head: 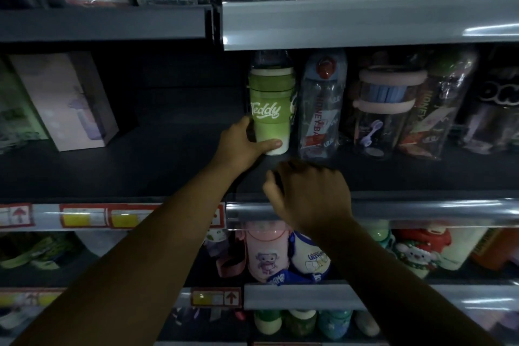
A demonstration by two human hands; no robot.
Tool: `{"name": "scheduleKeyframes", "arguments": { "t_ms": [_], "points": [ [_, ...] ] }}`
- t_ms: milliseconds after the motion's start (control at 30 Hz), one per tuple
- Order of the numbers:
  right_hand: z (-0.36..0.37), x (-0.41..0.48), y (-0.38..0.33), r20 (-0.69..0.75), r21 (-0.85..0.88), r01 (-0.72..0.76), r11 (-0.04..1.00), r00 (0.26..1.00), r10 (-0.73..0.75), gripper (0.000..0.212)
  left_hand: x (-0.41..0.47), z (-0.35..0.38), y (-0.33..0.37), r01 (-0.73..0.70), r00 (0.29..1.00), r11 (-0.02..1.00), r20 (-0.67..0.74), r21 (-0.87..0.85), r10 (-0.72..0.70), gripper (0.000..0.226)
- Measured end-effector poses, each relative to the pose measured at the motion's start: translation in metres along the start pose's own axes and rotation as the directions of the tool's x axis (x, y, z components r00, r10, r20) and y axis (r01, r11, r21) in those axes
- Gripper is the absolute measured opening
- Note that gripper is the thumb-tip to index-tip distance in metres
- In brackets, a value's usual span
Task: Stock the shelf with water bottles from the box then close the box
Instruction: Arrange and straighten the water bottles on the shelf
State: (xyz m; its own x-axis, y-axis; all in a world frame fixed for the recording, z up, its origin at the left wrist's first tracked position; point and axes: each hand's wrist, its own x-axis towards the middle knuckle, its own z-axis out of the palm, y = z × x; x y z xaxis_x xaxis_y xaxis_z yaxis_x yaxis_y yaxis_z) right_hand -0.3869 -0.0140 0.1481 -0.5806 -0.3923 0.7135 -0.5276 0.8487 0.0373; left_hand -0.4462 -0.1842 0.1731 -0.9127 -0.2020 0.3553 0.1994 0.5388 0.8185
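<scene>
Gripping green bottle (271, 109) low at base with left hand (247, 143), frame centre, on middle shelf (168, 168). Probably light, stiff, smooth-sided; safer held at mid-body. Right hand (309, 194) just below, loosely curled, apparently empty. Wrapped blue bottle (320, 104) just beside, right; upper shelf edge (365, 22) close over cap.

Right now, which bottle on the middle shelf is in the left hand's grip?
The green "Teddy" bottle with a white base, leftmost in the row; the left hand grips its bottom.
</scene>
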Motion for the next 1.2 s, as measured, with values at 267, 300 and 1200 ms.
{"name": "scheduleKeyframes", "arguments": {
  "t_ms": [267,300,1200],
  "points": [
    [-0.004,0.0,0.001,0.039,0.018,-0.006,1.0,0.999,0.005,0.041,-0.011,-0.022,0.017,0.047,0.988,0.972,0.13,0.229,-0.078,0.071],
    [-0.005,0.0,0.001,0.046,0.033,-0.004,0.999,0.999,0.003,0.04,-0.015,-0.024,0.018,0.048,0.994,0.975,0.09,0.219,-0.069,0.065],
    [-0.016,-0.01,0.105,-0.205,0.091,-0.133,0.987,0.967,0.149,0.037,-0.033,0.102,0.082,0.053,0.988,0.968,-0.154,0.244,-0.016,0.079]
  ]
}}
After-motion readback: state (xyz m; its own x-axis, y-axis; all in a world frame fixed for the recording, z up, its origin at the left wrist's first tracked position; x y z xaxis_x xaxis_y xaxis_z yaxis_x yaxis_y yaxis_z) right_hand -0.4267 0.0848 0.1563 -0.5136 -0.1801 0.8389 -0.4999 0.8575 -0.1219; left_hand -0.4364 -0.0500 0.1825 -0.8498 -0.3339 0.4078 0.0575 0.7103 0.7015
